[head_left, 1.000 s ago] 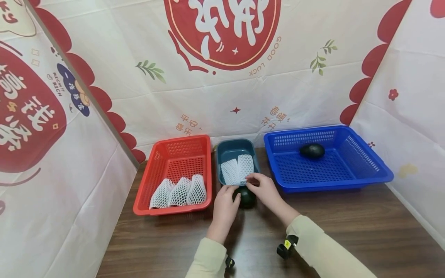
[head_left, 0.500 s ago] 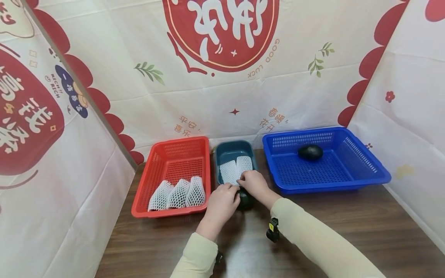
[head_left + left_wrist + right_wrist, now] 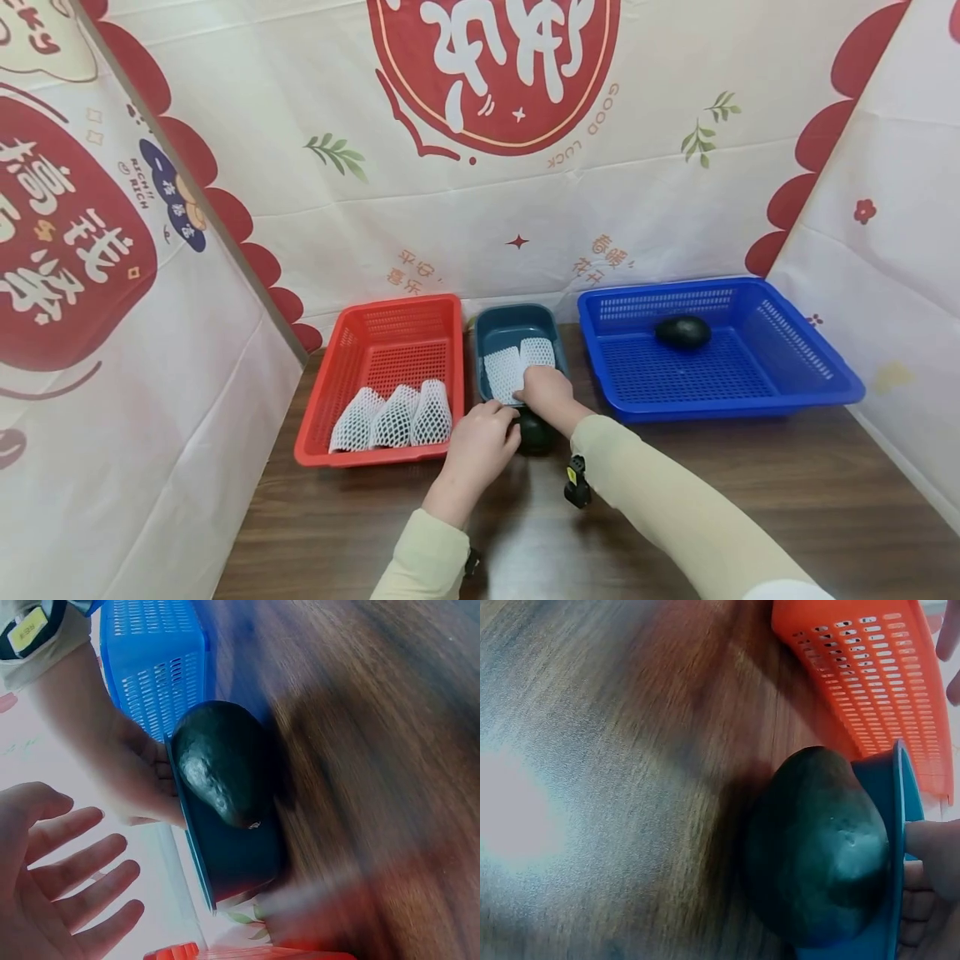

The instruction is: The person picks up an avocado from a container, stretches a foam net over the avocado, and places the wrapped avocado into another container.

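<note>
A dark green avocado (image 3: 535, 432) lies on the wooden table against the near side of a small teal bin (image 3: 517, 315). White foam net sleeves (image 3: 502, 371) lie flat inside that bin. Over its near rim reaches my right hand (image 3: 546, 392), fingers curled at the sleeves' near ends; its fingertips are hidden, so a grip on a sleeve cannot be made out. My left hand (image 3: 480, 442) hovers left of the avocado (image 3: 221, 761). In the left wrist view the left hand's fingers (image 3: 90, 862) are spread and hold nothing.
At the left, a red basket (image 3: 306, 454) holds several net-covered fruits (image 3: 393, 419) along its near side. A blue basket (image 3: 720, 408) on the right contains one bare avocado (image 3: 682, 332). Printed cloth walls (image 3: 480, 208) stand behind and at both sides.
My right hand has shifted slightly left and further over the teal bin's near rim. The left hand has drawn back a little from the sleeves. The avocado by the bin stays in place.
</note>
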